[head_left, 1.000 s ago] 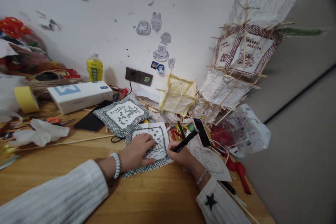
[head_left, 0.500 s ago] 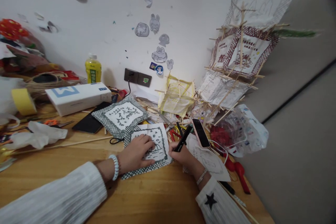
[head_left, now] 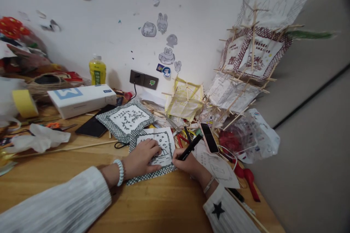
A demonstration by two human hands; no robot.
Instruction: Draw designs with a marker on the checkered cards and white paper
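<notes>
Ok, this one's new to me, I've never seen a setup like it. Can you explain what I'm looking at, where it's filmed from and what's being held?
There is no machine here: these are a person's two bare hands. The only view comes from a camera worn on that person's head, looking forward and down.

The left hand lies flat on a patterned sheet, with nothing gripped. The right hand holds a black pen at the sheet's right edge.

Around them on the wooden table are a second patterned sheet, a white box, a bottle with yellow contents and a phone. Farther back stands a yellow shape of sticks and sheeting.
</notes>
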